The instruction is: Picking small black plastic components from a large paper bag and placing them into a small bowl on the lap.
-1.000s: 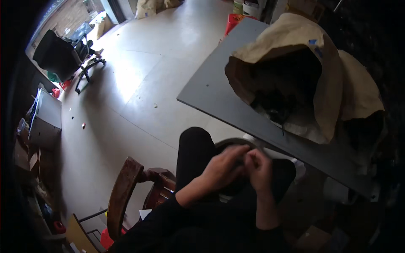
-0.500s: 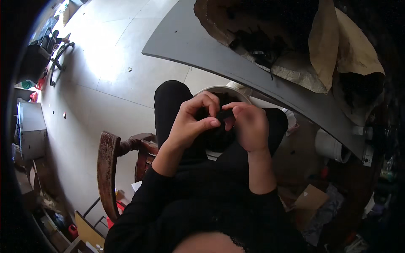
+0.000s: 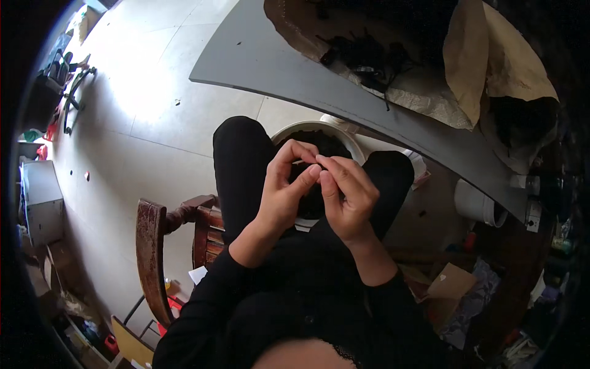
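Observation:
My left hand (image 3: pixel 284 187) and my right hand (image 3: pixel 349 200) meet in front of me, fingertips touching. Thumb and fingers of each are pinched together. Whatever lies between the fingertips is too small to make out. Below them, held between my knees, stands a whitish bucket (image 3: pixel 351 142) with dark, clumpy material (image 3: pixel 322 141) inside. Part of its contents is hidden behind my hands.
A grey tabletop (image 3: pixel 246 61) crosses the upper right. On it lies an open brown paper bag (image 3: pixel 467 61) with dark, stringy pieces (image 3: pixel 369 55). A wooden chair (image 3: pixel 150 252) is at my left. A white container (image 3: pixel 476 203) and cardboard (image 3: pixel 452 283) sit at right.
My hands have come together from slightly apart, and my right fingers have curled into a pinch. More of the bucket's far rim shows. The whole view has shifted a little.

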